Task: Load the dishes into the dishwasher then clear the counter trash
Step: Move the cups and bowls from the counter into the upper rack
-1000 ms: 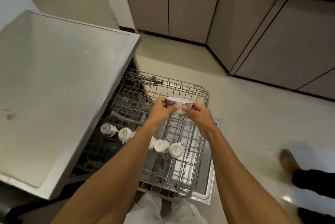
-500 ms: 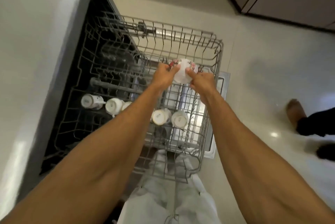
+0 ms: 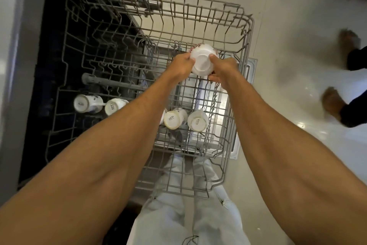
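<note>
Cups [image 3: 175,118] inside rack [image 3: 247,32]

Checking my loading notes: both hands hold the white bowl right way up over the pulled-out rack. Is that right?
Not quite. The head view shows the bowl upside down, base toward the camera. The left hand and right hand do hold it over the pulled-out rack.

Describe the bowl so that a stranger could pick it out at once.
Start at the pulled-out wire rack. Over its far right part, the left hand and right hand hold a white bowl, base facing up. Unlike the cups in the row nearer the person, it is wider, red-patterned at the rim, and held.
</note>
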A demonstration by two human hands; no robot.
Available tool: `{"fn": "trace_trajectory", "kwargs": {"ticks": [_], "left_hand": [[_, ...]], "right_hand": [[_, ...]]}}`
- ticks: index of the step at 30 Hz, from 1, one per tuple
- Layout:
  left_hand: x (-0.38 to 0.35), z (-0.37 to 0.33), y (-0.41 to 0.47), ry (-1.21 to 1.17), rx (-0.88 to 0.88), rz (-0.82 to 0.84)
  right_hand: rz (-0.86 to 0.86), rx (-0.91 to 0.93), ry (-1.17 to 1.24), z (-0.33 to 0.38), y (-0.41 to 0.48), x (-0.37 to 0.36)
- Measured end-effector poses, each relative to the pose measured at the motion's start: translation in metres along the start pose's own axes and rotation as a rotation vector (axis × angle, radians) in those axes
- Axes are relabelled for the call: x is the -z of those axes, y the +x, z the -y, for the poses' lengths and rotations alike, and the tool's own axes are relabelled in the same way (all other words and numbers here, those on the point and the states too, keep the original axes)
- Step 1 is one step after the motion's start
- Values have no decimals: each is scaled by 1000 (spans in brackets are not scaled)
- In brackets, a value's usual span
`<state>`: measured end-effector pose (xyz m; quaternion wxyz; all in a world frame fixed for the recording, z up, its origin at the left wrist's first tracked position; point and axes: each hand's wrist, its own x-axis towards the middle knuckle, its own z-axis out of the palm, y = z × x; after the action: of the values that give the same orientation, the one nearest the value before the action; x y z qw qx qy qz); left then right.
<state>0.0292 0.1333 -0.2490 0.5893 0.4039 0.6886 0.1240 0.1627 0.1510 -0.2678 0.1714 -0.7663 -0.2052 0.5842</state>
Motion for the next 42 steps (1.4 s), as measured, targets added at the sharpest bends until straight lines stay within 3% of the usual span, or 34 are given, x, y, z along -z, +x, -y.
{"fn": "trace_trajectory", "kwargs": {"ticks": [9,14,29,36,42], "left_hand": [[-4,2,-5,-36,39,-12],[7,-2,-39,-150,22,-199],[167,43,-323,-625,-162,-846],[205,147,-480,-752,-126,-1170],[203,248,-598,-766,-29,-1442]], "right_hand": [[-21,26,-106,4,3,-4],[-43,111,-208,13,-35,-7],[586,816,-381,43,-325,-152],[893,970,-533,-31,-467,-230],[1055,1050,-658,-121,-560,-290]]}}
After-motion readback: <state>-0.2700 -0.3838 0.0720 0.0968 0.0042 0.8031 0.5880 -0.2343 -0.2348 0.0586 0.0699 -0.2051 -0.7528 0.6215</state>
